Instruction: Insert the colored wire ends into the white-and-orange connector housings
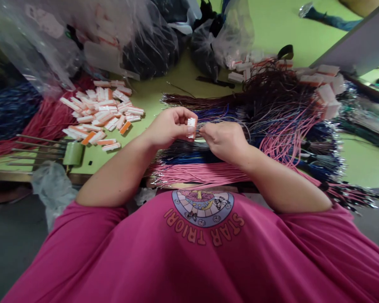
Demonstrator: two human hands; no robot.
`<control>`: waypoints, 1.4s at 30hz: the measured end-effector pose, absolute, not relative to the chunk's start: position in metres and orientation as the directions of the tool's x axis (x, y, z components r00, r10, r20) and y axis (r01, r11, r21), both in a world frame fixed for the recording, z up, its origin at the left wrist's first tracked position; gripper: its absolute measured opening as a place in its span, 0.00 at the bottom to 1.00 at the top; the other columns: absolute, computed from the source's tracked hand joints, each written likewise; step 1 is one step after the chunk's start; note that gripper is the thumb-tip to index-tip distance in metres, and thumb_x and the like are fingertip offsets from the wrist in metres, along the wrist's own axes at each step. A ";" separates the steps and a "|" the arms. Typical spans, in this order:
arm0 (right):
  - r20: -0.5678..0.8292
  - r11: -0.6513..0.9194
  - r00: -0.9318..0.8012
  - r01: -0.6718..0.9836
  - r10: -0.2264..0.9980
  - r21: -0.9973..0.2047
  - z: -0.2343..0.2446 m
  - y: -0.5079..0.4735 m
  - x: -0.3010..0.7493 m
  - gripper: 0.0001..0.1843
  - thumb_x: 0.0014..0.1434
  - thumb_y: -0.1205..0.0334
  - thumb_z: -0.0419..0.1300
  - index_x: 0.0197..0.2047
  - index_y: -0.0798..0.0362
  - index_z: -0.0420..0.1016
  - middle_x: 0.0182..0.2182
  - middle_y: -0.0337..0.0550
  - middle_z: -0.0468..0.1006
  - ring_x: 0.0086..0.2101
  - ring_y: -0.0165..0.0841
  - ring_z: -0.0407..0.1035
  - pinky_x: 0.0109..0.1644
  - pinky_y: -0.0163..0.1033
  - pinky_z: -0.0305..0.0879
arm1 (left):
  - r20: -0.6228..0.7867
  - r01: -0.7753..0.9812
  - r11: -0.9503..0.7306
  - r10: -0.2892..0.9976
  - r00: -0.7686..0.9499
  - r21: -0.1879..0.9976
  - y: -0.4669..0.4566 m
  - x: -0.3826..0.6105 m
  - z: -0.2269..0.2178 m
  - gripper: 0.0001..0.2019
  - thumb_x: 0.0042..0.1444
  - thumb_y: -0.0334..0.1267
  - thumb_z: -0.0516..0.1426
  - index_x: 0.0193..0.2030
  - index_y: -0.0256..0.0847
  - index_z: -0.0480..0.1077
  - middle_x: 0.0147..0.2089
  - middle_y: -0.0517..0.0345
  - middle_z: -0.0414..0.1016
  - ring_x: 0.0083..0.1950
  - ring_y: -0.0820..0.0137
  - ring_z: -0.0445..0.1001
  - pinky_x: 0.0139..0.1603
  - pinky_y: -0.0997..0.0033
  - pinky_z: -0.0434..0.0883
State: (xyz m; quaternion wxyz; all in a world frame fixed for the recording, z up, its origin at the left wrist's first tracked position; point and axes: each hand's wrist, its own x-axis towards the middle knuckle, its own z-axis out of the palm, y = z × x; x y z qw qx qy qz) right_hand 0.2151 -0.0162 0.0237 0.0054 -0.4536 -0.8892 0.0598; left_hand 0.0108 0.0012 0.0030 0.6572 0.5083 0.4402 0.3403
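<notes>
Head view. Work looks part-way along. One white-and-orange block (192, 125) is in hand at the centre of the frame; a heap of loose blocks (105, 107) lies at upper left, no wires seen on them. At upper right, a cluster of blocks (328, 99) sits at the end of bundled strands, which I judge to be the finished share. Cannot count either lot. Plenty remains: the loose heap, plus pink wires (205, 173) and brown wires (205, 100) laid out in rows around the hands.

Grip. Left hand (168, 127), centre: thumb and fingers clamped on the block, its slotted white face showing, orange along the edge. Right hand (229, 141), just right of centre: fingertips drawn together, close beside the block. Whether a wire is pinched there, cannot tell; too small. Nor can I tell if the block in hand carries any wires yet.

Around: green cylinder (73, 153) with rods at lower left of the tabletop; clear plastic bags (151, 40) along the top.
</notes>
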 end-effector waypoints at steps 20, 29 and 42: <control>-0.384 0.587 -0.732 0.681 0.563 -0.439 0.033 -0.058 0.227 0.15 0.73 0.59 0.52 0.41 0.53 0.79 0.33 0.42 0.80 0.31 0.30 0.64 0.36 0.38 0.48 | -0.224 -0.074 0.247 0.946 0.235 0.966 0.007 0.009 0.002 0.15 0.52 0.25 0.64 0.46 0.38 0.70 0.34 0.64 0.71 0.32 0.78 0.74 0.38 0.72 0.79; -0.468 0.686 -0.758 0.633 0.455 -0.359 0.069 -0.053 0.225 0.15 0.71 0.64 0.51 0.43 0.53 0.80 0.34 0.46 0.83 0.28 0.31 0.64 0.35 0.39 0.46 | -0.211 -0.031 0.229 0.937 0.279 0.973 0.011 -0.006 0.010 0.17 0.50 0.23 0.65 0.47 0.38 0.72 0.33 0.63 0.72 0.31 0.76 0.75 0.37 0.71 0.79; -0.428 0.663 -0.727 0.677 0.537 -0.319 0.054 -0.049 0.185 0.18 0.68 0.67 0.51 0.47 0.53 0.83 0.43 0.51 0.86 0.39 0.38 0.76 0.36 0.41 0.50 | -0.208 0.110 0.182 0.924 0.321 0.977 0.014 -0.018 0.013 0.21 0.52 0.22 0.66 0.53 0.38 0.72 0.36 0.61 0.73 0.36 0.73 0.77 0.42 0.67 0.80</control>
